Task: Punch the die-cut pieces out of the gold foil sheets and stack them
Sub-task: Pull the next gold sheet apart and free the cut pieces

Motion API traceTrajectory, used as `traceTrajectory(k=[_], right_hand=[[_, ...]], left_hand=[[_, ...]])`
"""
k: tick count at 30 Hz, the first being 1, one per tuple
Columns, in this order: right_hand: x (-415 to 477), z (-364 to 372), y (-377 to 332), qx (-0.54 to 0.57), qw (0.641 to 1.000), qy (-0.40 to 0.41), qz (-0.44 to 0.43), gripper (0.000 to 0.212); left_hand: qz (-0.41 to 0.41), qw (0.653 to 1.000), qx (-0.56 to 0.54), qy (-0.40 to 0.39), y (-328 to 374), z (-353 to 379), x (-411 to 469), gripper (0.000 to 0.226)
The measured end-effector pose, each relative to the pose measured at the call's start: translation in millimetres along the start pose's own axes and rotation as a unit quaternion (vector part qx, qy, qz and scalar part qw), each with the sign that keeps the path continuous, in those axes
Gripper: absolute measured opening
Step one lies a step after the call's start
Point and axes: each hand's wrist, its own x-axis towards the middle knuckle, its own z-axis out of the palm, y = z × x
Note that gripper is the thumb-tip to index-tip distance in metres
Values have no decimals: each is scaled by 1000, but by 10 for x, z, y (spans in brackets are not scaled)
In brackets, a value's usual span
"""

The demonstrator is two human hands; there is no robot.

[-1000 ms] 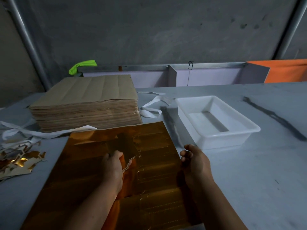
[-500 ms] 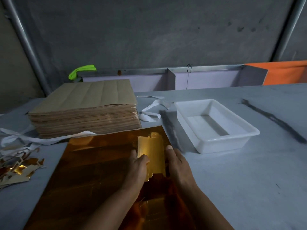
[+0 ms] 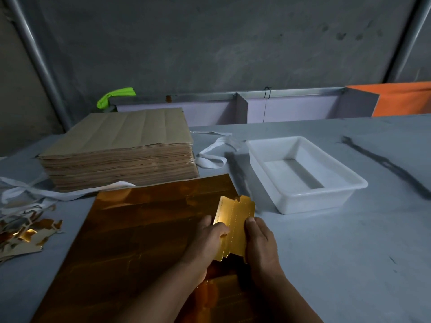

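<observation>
Two hands are seen low in the middle of the view, and one gold die-cut piece (image 3: 234, 220) is held between them. The piece is pinched at its left edge by the left hand (image 3: 208, 238) and at its right edge by the right hand (image 3: 262, 245). Each thumb is laid on top, and the other fingers are hidden beneath. The piece is held over the right edge of the gold foil sheet (image 3: 149, 231), with its notched far end pointed toward 12 o'clock. Whether its underside touches the sheet cannot be told. The sheet is laid flat on the grey table (image 3: 349, 264) and is spread from the hands toward 9 and 11 o'clock.

From the hands, a thick stack of brown sheets (image 3: 121, 145) is found at 11 o'clock, just beyond the foil sheet's far edge. A white plastic tray (image 3: 314, 203) is set at 2 o'clock, apart from the sheet. Foil scraps (image 3: 28, 234) are heaped at 9 o'clock near the table's left edge. White strips (image 3: 211, 157) are strewn between stack and tray.
</observation>
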Motion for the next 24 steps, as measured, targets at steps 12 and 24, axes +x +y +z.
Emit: traceTrajectory(k=[12,24], right_hand=[[-10,-6,20,32,999,22,-10,29],[-20,-3,20,18,1000,-8,-11,23]], left_hand=[[-82,966,-245,8,-118,11,-20,28],[-142,896,-420,32,5,-1,8,42]])
